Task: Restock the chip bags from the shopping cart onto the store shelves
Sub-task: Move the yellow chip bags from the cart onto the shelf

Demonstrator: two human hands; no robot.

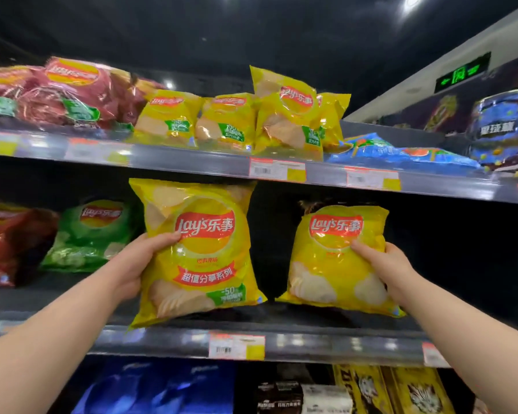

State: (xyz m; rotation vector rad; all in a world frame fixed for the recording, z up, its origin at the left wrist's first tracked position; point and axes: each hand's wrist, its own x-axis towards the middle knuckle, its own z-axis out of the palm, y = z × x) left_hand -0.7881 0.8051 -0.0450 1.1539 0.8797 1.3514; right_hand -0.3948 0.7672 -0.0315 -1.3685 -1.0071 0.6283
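Observation:
My left hand (138, 264) grips the left edge of a large yellow chip bag (201, 258), thumb across its front, holding it upright over the front of the middle shelf (326, 342). To its right, my right hand (383, 264) grips the right side of a smaller yellow chip bag (332, 264), whose lower edge rests on the same shelf. The shopping cart is out of view.
Green (93, 234) and red (9, 240) chip bags stand at the left of the middle shelf. The top shelf (162, 159) carries red, yellow (287, 115) and blue bags. Dark and blue packs fill the shelf below. Price tags line the shelf edges.

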